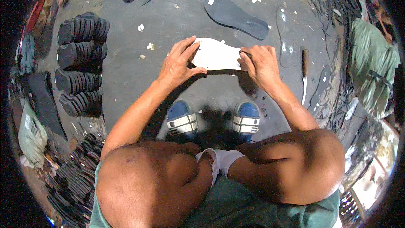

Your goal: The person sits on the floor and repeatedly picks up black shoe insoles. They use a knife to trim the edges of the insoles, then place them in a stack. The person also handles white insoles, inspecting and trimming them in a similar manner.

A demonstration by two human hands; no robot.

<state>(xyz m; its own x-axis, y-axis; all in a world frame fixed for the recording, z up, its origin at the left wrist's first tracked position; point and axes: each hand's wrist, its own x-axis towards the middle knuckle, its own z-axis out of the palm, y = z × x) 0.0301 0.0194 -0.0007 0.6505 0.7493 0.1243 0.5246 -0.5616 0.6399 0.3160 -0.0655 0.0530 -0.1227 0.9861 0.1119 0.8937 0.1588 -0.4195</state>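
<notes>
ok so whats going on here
The person's left hand is spread around the left end of a flat white piece. The right hand is at the other end, its fingers pinching something small and dark, mostly hidden. A black sole lies just beyond, a knife to the right, rows of black soles to the left.
</notes>
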